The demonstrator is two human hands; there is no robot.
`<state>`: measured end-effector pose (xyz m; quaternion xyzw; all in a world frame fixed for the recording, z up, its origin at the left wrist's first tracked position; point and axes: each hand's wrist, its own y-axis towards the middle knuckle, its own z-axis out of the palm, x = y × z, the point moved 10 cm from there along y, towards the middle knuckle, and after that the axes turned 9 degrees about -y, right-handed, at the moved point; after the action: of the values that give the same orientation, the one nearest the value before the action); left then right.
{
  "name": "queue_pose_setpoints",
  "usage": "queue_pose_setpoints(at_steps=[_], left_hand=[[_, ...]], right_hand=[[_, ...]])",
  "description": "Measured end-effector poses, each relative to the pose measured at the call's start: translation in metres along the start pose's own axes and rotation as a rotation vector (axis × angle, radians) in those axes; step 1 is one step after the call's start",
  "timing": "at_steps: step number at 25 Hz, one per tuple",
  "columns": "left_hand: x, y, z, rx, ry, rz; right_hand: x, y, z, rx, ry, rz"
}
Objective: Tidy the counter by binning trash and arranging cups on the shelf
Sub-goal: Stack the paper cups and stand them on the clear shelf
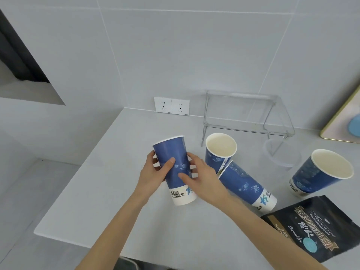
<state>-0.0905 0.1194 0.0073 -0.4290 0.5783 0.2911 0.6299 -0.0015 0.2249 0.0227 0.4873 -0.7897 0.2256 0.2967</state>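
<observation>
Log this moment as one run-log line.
both hands: left hand and right hand grip blue cup | lying cup on its side | clear shelf empty | black pouch on counter

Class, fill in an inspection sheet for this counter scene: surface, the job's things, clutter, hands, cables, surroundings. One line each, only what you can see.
Surface: pale grey counter, looks clean and dry.
Job's things: four blue paper cups. The held cup is upright; an open cup stands by the shelf; a tipped cup leans against it; a far cup stands to the right. The clear shelf holds nothing.
Clutter: black coffee bag lying flat; clear plastic cup below the shelf's front edge.
Hands: left hand and right hand both grip the held cup.
Cables: nothing seen; two wall sockets, nothing plugged in.
Surroundings: tiled wall; gold-edged board at right.
</observation>
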Motion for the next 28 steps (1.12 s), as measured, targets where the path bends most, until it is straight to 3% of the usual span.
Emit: queue_pose_setpoints(at_steps=[5,15,21,28], left_hand=[[-0.081,0.012,0.025,0.134,0.060,0.240],[-0.134,0.023,0.107,0.326,0.034,0.415],[-0.102,0.037,0.130,0.367,0.148,0.371],[-0.034,0.047,0.137,0.442,0.385,0.296]], right_hand=[[0.033,0.009,-0.090,-0.266,0.131,-0.069],[0.026,0.010,-0.176,-0.428,-0.061,-0.176],[-0.011,0.015,-0.166,-0.408,-0.083,-0.112],[-0.083,0.021,-0.104,-0.166,-0.193,0.038]])
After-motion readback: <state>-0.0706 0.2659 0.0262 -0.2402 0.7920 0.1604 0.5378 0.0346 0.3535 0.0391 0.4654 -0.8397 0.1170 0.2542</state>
